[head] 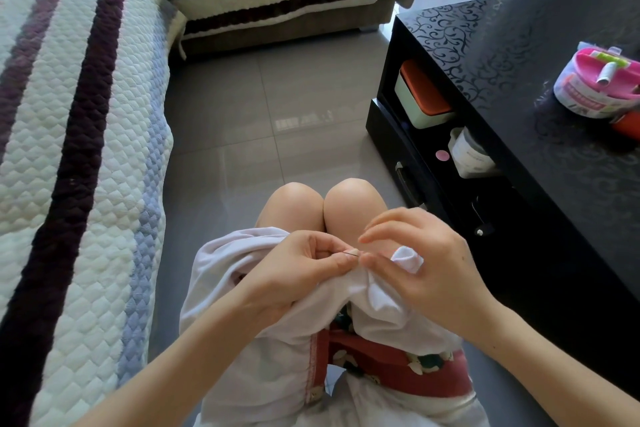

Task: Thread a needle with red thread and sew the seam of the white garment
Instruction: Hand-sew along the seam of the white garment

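Left hand: lower centre of the frame, thumb and forefinger pressed together on a fold of the white garment, with the needle sticking out from the pinch towards the right.
Right hand: just right of the needle, with the thumb tip at the needle's free end and the forefinger raised above it, the two apart. A tuft of the garment sat under the palm, and I could not tell whether the lower fingers held it.
Garment: bunched over the lap below the bare knees, its lower part cut off by the bottom edge.
Red stitches: ran down the seam edge at lower centre. Any thread at the needle was too fine to see.
Open room: grey tiled floor lay ahead of the knees, between the quilted sofa cover at left and the black coffee table at right, whose near corner stood close beside the right wrist.
Cut off: a pink sewing kit in a clear bag on the table ran off the right edge.
Hard to see: an orange-lidded box and a white jar sat in the table's dark shelf.
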